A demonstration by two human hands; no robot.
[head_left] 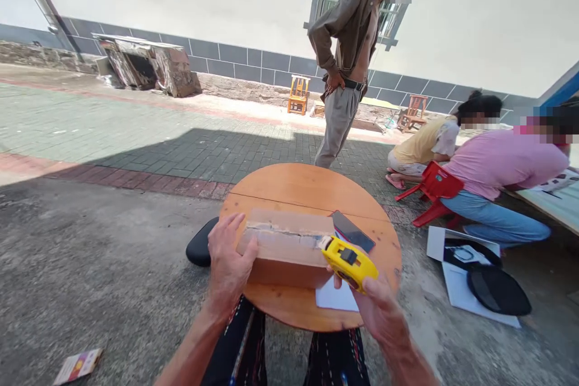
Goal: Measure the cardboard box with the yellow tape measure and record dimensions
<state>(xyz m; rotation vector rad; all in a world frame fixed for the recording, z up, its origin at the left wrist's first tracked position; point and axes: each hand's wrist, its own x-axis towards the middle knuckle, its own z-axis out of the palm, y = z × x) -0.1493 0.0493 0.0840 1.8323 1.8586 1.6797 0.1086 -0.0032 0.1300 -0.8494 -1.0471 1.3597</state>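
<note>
Bare forearms reach forward over dark patterned trousers to a round wooden table. Left hand grasps one end of a long cardboard box, its thumb on the upper surface and its fingers spread around the left end. The right hand is wrapped around a yellow tape measure, whose metal tip points at the box's right end; whether the two touch, I cannot tell. The box lies across the near half of the table, a worn strip of clear tape along its top seam. Just beyond the tape measure lies a dark phone, and a white sheet shows below the box's right end. Past the table's left edge is a black rounded object; on the concrete at lower left lies a small packet. To the right, an open white box sits near a red chair. Farther off, a person in a brown shirt stands, hand on hip.
</note>
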